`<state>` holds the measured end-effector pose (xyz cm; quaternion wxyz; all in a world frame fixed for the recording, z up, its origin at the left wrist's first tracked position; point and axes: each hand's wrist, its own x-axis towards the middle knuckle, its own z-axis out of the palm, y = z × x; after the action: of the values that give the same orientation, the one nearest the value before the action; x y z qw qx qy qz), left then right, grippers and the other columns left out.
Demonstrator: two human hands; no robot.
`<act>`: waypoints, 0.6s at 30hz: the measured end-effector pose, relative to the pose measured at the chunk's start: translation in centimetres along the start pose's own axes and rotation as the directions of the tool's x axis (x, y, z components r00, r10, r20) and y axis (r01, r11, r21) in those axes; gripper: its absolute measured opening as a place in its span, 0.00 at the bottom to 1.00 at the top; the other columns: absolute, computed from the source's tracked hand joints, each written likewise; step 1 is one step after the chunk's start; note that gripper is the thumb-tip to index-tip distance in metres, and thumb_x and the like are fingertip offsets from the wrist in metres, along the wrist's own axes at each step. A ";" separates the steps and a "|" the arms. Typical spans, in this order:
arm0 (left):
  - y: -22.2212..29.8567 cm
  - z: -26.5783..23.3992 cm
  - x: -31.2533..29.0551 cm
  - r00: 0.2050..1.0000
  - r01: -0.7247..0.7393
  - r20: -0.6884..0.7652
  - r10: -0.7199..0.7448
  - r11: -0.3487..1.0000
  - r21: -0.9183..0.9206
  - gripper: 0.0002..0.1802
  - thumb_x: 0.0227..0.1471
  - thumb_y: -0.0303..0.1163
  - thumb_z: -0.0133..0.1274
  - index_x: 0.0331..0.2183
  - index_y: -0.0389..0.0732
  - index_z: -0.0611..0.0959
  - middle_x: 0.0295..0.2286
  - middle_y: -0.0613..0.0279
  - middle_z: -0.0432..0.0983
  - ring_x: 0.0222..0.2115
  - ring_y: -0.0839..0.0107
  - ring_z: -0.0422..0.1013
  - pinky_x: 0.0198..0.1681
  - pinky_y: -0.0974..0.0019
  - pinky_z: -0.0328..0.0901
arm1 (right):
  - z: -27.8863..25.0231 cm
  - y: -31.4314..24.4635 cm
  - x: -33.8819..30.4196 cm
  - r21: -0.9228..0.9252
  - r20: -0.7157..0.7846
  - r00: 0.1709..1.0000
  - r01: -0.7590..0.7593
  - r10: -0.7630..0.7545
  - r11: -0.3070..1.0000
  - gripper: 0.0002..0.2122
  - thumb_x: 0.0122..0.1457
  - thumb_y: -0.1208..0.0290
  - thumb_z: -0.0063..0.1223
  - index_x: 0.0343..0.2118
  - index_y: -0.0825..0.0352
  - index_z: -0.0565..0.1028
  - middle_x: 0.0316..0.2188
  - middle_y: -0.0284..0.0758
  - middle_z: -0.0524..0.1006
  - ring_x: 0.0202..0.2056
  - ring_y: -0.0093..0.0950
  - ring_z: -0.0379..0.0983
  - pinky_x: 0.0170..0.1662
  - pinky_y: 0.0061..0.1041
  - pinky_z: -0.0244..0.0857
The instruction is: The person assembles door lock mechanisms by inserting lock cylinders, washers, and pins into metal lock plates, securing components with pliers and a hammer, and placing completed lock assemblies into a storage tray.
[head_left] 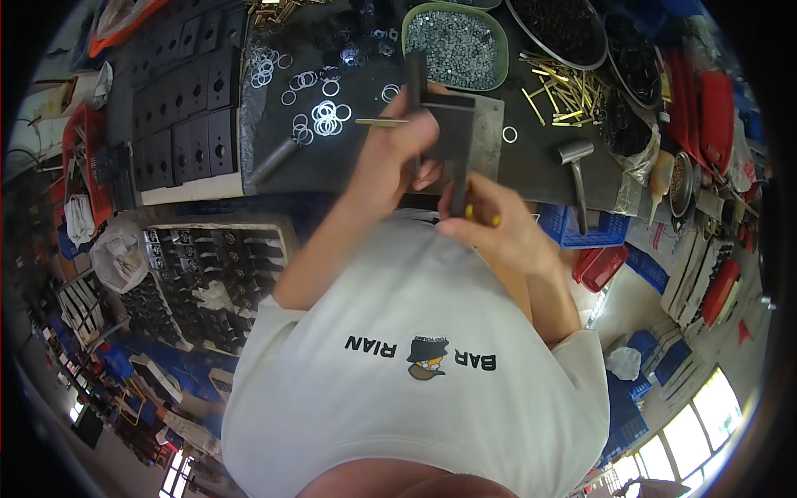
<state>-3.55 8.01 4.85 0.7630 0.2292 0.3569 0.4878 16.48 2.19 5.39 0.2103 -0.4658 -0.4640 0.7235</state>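
My left hand (403, 141) is closed around a dark metal bracket (452, 133), held up over the bench's near edge. A thin brass-coloured pin (380, 122) sticks out leftward from that hand, near the thumb. My right hand (502, 224) is closed on the lower end of the same bracket. Small yellow bits (496, 221) show between its fingers, too small to name. Beneath the bracket lies a grey metal plate (490, 133). Fingers and motion blur hide part of the grip.
Several silver rings (330, 118) and a metal rod (276, 160) lie left. A green tub (458, 50) of small metal parts stands beyond my hands. To the right are brass pins (564, 91), a hammer (577, 174) and a blue crate (585, 227). Dark blocks (187, 149) are stacked far left.
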 end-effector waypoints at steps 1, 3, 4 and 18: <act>-0.8 -0.4 0.2 0.999 0.036 0.008 -0.036 0.996 -0.081 0.26 0.69 0.56 0.50 0.45 0.40 0.77 0.18 0.70 0.67 0.12 0.79 0.57 0.16 0.72 0.53 | 0.1 -0.3 -0.1 0.002 -0.009 1.000 0.004 -0.004 1.000 0.19 0.63 0.64 0.69 0.52 0.70 0.78 0.43 0.34 0.82 0.44 0.26 0.77 0.48 0.27 0.70; -1.6 -1.2 0.5 0.996 0.085 0.023 -0.083 0.985 -0.149 0.31 0.70 0.64 0.47 0.37 0.42 0.79 0.16 0.71 0.63 0.11 0.80 0.54 0.15 0.72 0.50 | 0.5 -1.0 -0.2 -0.352 -0.156 0.980 0.064 -0.126 0.934 0.20 0.63 0.68 0.70 0.53 0.70 0.76 0.41 0.42 0.82 0.38 0.33 0.80 0.44 0.33 0.73; -1.8 -1.4 0.5 0.986 0.139 0.120 -0.116 0.970 -0.200 0.35 0.69 0.69 0.44 0.31 0.45 0.76 0.14 0.73 0.59 0.11 0.80 0.52 0.15 0.72 0.48 | 0.0 -1.1 -0.1 -0.345 -0.165 0.978 0.064 -0.128 0.936 0.20 0.63 0.68 0.70 0.53 0.70 0.76 0.41 0.42 0.82 0.38 0.33 0.80 0.44 0.33 0.73; 1.2 -1.1 0.0 0.956 0.020 0.289 -0.056 0.992 0.126 0.43 0.50 0.19 0.60 0.67 0.50 0.69 0.31 0.63 0.77 0.20 0.75 0.69 0.29 0.67 0.70 | 1.5 2.1 0.1 -0.123 -0.307 0.927 0.188 -0.218 0.974 0.24 0.78 0.49 0.46 0.36 0.67 0.77 0.27 0.27 0.76 0.25 0.18 0.64 0.29 0.22 0.59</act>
<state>-5.12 8.55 4.98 0.8013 0.3377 0.2736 0.4111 15.41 0.53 3.74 0.3345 -0.5349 -0.5025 0.5912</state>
